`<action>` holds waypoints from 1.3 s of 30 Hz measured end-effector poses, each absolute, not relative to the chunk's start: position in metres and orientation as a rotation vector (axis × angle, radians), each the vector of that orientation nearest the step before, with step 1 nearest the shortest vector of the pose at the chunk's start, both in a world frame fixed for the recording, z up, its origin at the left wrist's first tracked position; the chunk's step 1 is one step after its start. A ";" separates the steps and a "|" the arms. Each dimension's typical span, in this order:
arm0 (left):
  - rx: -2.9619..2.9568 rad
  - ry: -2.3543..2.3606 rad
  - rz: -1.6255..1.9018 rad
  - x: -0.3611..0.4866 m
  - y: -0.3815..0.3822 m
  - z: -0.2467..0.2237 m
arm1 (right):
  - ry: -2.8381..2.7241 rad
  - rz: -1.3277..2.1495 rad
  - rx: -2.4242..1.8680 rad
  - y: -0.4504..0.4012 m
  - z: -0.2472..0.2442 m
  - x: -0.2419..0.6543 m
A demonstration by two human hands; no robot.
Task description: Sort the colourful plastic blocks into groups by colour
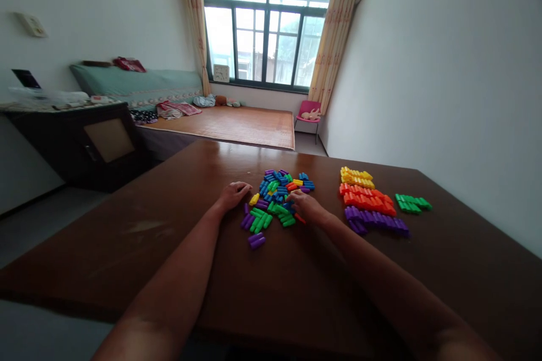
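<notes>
Reaching among loose colours, close to the sorted bands

Dragging a sleeve-free right forearm sideways could knock the purple row (pixel 376 221) out of line, since it lies just beyond that arm on the counter (pixel 127 237). A hurried pull by the right hand (pixel 302 206) might scatter neighbours, because the mixed pile (pixel 275 192) is jumbled, its pieces touching and overlapping. The purple and orange bands lie so near each other that a careless nudge could blend them.

The right hand has its fingers curled down at the pile's right side; whether they grip a piece cannot be told. The left hand (pixel 234 194) lies open and loose on the counter, near a yellow piece (pixel 254 199).

The pieces look like short, glossy, ribbed plastic tubes joined side by side. Blue, green and purple dominate the pile. To its right lie yellow (pixel 356 176), orange (pixel 368 200) and purple groups, with a green cluster (pixel 412 203) farther right.
</notes>
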State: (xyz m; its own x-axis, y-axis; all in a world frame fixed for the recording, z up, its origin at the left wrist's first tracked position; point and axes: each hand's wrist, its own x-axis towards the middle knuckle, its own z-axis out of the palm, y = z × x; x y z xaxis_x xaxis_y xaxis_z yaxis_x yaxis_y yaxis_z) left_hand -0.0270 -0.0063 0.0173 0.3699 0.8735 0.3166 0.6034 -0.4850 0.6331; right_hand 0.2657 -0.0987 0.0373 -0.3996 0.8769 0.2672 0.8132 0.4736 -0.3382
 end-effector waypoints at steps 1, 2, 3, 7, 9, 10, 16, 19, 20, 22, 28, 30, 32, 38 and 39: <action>2.225 1.286 0.888 -0.026 -0.007 0.018 | -2.292 0.233 -1.424 -0.094 0.037 0.270; 2.224 1.287 0.891 -0.026 -0.008 0.018 | -2.257 0.246 -1.439 -0.092 0.037 0.274; 2.221 1.286 0.894 -0.026 -0.008 0.019 | -2.223 0.257 -1.458 -0.091 0.038 0.278; 2.215 1.275 0.903 -0.026 -0.008 0.019 | -2.084 0.230 -1.574 -0.099 0.050 0.292; 2.223 1.278 0.897 -0.026 -0.007 0.019 | -2.066 0.068 -1.575 -0.107 0.055 0.296; 2.226 1.281 0.895 -0.026 -0.007 0.018 | -2.084 -0.029 -1.557 -0.112 0.057 0.297; 2.216 1.263 0.912 -0.028 -0.001 0.011 | -2.220 -0.187 -1.537 -0.133 0.053 0.305; 2.230 1.271 0.900 -0.028 0.001 0.010 | -2.180 -0.121 -1.653 -0.138 0.047 0.309; 2.237 1.271 0.892 -0.029 0.001 0.010 | -2.165 -0.097 -1.702 -0.139 0.044 0.310; 2.247 1.270 0.880 -0.029 0.001 0.011 | -2.145 -0.059 -1.783 -0.139 0.039 0.311; 2.249 1.300 0.876 -0.030 0.002 0.010 | -2.115 -0.035 -1.927 -0.133 0.028 0.305; 2.250 1.296 0.875 -0.030 0.002 0.009 | -2.099 -0.030 -1.962 -0.131 0.027 0.302; 2.255 1.286 0.875 -0.030 0.002 0.009 | -2.097 -0.043 -1.976 -0.131 0.028 0.300; 2.274 1.271 0.877 -0.030 0.004 0.007 | -2.128 -0.211 -1.961 -0.135 0.030 0.303; 2.278 1.272 0.874 -0.030 0.004 0.007 | -2.144 -0.221 -1.952 -0.135 0.029 0.304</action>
